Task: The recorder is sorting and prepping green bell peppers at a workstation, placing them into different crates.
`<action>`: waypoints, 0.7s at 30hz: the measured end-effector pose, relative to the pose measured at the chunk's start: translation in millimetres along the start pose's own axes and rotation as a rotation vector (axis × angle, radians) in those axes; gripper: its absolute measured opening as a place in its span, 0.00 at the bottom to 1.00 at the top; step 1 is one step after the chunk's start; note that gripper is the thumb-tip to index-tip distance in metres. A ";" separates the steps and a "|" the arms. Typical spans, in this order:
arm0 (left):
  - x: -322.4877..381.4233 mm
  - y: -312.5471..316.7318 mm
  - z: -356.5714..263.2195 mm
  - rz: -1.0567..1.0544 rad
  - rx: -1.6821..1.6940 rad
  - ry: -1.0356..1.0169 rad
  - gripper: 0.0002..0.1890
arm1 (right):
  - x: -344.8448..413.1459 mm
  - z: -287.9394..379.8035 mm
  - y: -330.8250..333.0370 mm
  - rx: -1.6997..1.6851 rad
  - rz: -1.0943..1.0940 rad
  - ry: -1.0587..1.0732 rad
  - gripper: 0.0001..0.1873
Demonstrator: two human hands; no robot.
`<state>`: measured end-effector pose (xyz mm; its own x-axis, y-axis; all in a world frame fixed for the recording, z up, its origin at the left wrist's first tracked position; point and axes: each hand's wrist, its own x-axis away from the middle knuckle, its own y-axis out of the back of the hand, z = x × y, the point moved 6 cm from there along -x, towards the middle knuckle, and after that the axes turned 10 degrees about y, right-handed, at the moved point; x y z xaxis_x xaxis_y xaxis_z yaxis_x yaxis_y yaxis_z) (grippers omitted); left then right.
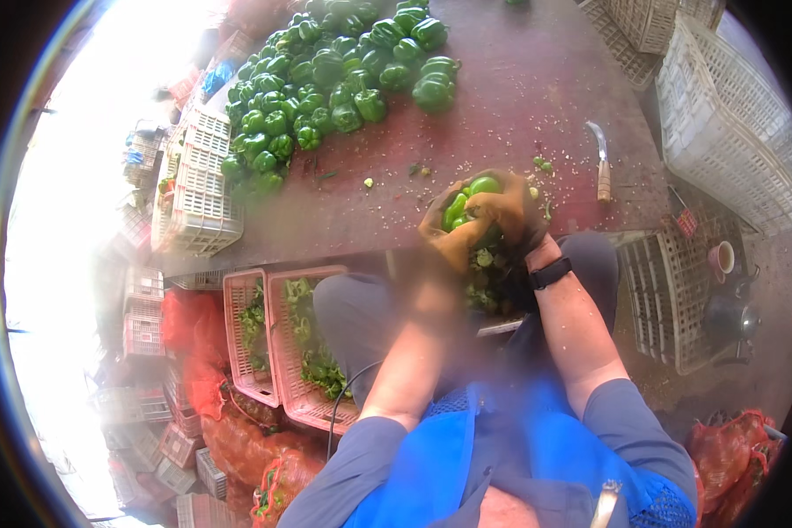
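Note:
Both my hands wear brownish-orange gloves and meet at the table's near edge, around a green bell pepper point(484, 185). My left hand point(450, 231) cups it from the left, and my right hand point(507, 210) closes over it from the right; the fingers partly hide it. Below the hands, between my knees, are green pepper scraps point(484, 290). A large pile of green bell peppers point(329, 67) lies on the reddish table point(521, 86). To the right of my hands rests a curved knife with a wooden handle point(604, 179). Pale seeds and small pepper bits are scattered around.
Pink plastic crates point(270, 356) with green pepper pieces stand left of my knees. A white crate point(208, 181) is at the table's left edge, with larger white crates point(719, 119) at right. Red mesh sacks point(237, 449), a kettle point(726, 318) and a cup point(721, 257) are lower down.

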<state>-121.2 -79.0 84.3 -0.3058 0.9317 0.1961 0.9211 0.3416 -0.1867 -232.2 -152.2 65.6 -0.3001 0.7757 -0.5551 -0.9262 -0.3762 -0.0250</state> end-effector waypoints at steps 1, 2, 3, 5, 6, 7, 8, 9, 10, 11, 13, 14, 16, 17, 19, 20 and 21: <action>1.2 2.0 0.4 -0.015 0.015 0.010 0.28 | 0.1 -0.6 -1.8 0.009 -0.002 -0.007 0.08; 1.7 3.6 0.9 -0.028 0.031 0.021 0.28 | 0.2 -1.2 -2.7 0.019 -0.004 -0.015 0.08; 2.1 3.7 1.8 -0.030 0.032 0.021 0.28 | 0.2 -1.4 -2.9 0.018 -0.002 -0.015 0.08; 2.1 4.6 4.3 -0.045 0.083 0.013 0.27 | 5.0 -20.3 -3.4 -0.226 -0.050 -0.327 0.09; -0.7 10.2 16.2 0.039 0.271 0.068 0.26 | 12.9 -47.5 2.2 -0.575 -0.204 -0.371 0.08; -0.4 17.7 20.8 0.107 0.455 0.124 0.26 | 12.7 -55.9 -3.4 -0.936 -0.350 -0.415 0.07; 0.4 19.0 27.6 0.053 0.362 0.089 0.26 | 10.7 -48.4 8.4 -0.440 -0.143 -0.258 0.07; -2.4 21.5 30.1 0.053 0.362 0.085 0.26 | 9.4 -46.5 8.9 -0.440 -0.140 -0.255 0.07; -5.6 24.4 34.3 0.046 0.341 0.119 0.26 | 8.3 -45.4 8.9 -0.401 -0.131 -0.264 0.08; -8.4 27.5 38.4 0.039 0.319 0.153 0.25 | 6.7 -44.5 8.3 -0.363 -0.123 -0.273 0.10; -7.6 28.9 38.3 0.068 0.376 0.222 0.23 | 4.0 -34.0 9.2 -0.376 -0.100 -0.021 0.10; -7.8 28.5 29.0 0.092 0.224 0.088 0.23 | 8.2 -49.4 10.3 -0.695 -0.208 -0.261 0.11; -16.7 39.6 32.5 0.125 0.285 0.130 0.24 | 14.8 -59.9 2.3 -1.137 -0.309 -0.594 0.15; -20.8 45.4 32.9 0.123 0.284 0.123 0.24 | 11.0 -60.3 0.4 -1.140 -0.303 -0.591 0.15; -26.0 44.2 32.4 0.215 0.487 0.193 0.26 | 7.4 -65.7 8.3 -0.603 -0.327 -0.625 0.19; -27.6 47.1 34.1 0.193 0.482 0.246 0.26 | 3.7 -64.0 6.8 -0.454 -0.351 -0.543 0.27; -31.6 46.7 35.2 0.197 0.483 0.245 0.26 | 7.4 -73.8 0.1 -0.451 -0.352 -0.540 0.27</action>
<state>-77.0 -88.1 35.4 -0.0219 0.9473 0.3196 0.7230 0.2358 -0.6494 -217.7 -183.9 0.1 -0.1828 0.9828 0.0257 -0.8398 -0.1425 -0.5239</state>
